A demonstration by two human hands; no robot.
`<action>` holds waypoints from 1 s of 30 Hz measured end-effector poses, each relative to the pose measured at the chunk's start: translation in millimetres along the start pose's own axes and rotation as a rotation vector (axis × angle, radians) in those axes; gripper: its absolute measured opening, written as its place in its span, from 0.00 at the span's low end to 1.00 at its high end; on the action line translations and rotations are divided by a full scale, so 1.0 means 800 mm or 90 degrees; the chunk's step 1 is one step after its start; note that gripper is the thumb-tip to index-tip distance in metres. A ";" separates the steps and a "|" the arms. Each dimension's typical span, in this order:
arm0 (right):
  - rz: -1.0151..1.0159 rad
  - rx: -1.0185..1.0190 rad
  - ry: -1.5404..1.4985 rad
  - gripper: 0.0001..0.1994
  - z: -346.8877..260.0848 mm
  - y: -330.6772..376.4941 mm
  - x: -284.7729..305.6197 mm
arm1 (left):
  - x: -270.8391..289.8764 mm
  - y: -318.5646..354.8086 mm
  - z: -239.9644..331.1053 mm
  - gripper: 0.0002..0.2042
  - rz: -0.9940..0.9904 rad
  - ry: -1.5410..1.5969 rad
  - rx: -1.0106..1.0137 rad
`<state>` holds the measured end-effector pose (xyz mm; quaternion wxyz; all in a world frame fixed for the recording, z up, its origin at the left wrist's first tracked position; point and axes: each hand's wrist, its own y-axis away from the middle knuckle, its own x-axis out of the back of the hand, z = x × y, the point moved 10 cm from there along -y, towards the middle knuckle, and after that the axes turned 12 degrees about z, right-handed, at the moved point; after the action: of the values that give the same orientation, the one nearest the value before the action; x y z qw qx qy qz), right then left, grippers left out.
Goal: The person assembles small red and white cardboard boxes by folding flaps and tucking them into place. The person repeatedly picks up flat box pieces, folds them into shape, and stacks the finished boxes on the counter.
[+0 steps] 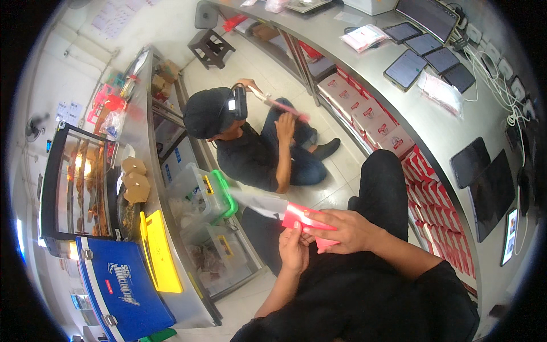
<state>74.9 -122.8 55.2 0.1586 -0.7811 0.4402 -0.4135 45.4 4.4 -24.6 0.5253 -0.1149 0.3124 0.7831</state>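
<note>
Lower centre of frame | left hand (294,249) and right hand (342,229) both clamped on red-and-white flat carton (299,217) | judgement: keep creases square, press evenly

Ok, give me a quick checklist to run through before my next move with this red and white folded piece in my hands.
1. Both hands on the red and white folded piece: ok, left hand beneath, right hand on top.
2. Piece fully folded: cannot tell, fingers cover part.
3. Seated person apart from your hands: ok.
4. Shelf of red and white boxes within view on the right: ok.
5. Floor between you two bare: ok.
</note>
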 end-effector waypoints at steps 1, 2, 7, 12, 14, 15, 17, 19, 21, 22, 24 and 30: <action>-0.008 -0.006 0.007 0.32 0.004 0.001 -0.001 | -0.001 0.000 -0.002 0.16 0.009 -0.010 0.003; 0.005 -0.022 0.032 0.33 0.004 -0.002 0.006 | 0.000 0.000 -0.008 0.15 0.011 -0.019 0.012; 0.051 -0.094 0.095 0.32 0.018 0.006 0.004 | 0.024 -0.013 -0.037 0.14 0.034 -0.093 0.030; 0.098 -0.175 0.163 0.33 0.032 0.019 -0.002 | 0.008 0.002 -0.032 0.15 0.054 -0.201 0.023; 0.112 -0.217 0.121 0.32 0.036 0.024 -0.001 | 0.012 0.001 -0.040 0.17 0.057 -0.204 0.036; 0.119 -0.241 0.100 0.31 0.039 0.024 0.000 | 0.008 -0.002 -0.025 0.18 0.064 -0.214 -0.030; 0.177 -0.195 0.095 0.34 0.036 0.010 0.023 | -0.005 -0.002 0.013 0.22 0.082 -0.234 -0.164; 0.189 -0.196 0.059 0.35 0.037 0.010 0.038 | -0.017 0.000 0.068 0.27 0.112 -0.351 -0.358; 0.173 -0.117 0.051 0.36 0.026 -0.010 0.052 | -0.024 -0.012 0.088 0.31 0.187 -0.238 -0.361; 0.154 -0.096 0.033 0.36 0.021 -0.018 0.054 | -0.016 -0.019 0.090 0.30 0.161 -0.218 -0.343; 0.136 -0.072 0.019 0.37 0.010 -0.025 0.053 | 0.007 -0.032 0.094 0.23 0.170 -0.173 -0.336; 0.166 -0.045 -0.011 0.39 0.012 -0.023 0.054 | 0.023 -0.020 0.115 0.10 0.193 -0.252 -0.478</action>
<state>104.5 -149.0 82.9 0.1870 -0.7259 0.5511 -0.3666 65.7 78.2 31.6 0.3761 -0.0984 -0.0861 0.9173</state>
